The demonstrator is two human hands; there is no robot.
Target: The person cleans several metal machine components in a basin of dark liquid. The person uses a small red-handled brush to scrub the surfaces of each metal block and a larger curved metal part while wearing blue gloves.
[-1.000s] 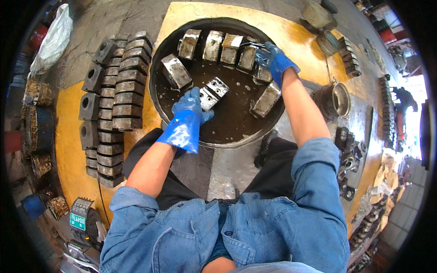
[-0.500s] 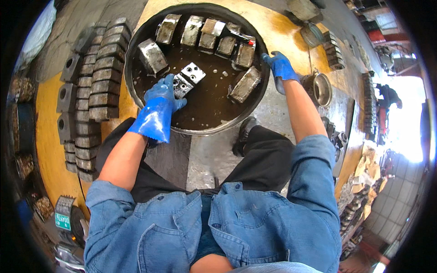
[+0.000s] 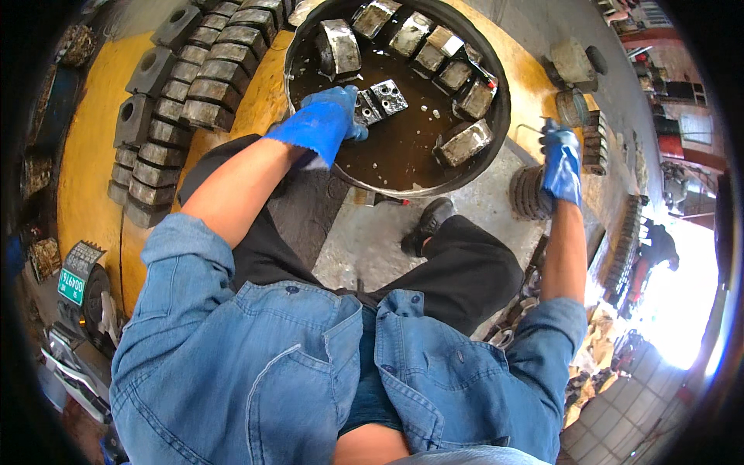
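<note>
My left hand, in a blue rubber glove, is closed on the near end of a metal block with round holes in its face. The block is held in a round black basin of dark liquid; the glove hides part of it. Out to the right of the basin, my gloved right hand is closed around a thin bent metal rod that sticks out to its left. Just beside that hand is a ribbed round metal part.
Several wet metal blocks line the basin's inner wall, with a flat brush lying across some. Rows of stacked blocks stand on the yellow surface at left. Metal cylinders and another block row are at right.
My right hand has left the basin's rim and moved right; it now grips a thin bent rod. My left hand keeps hold of the block. The whole view has shifted, putting the basin further right.
</note>
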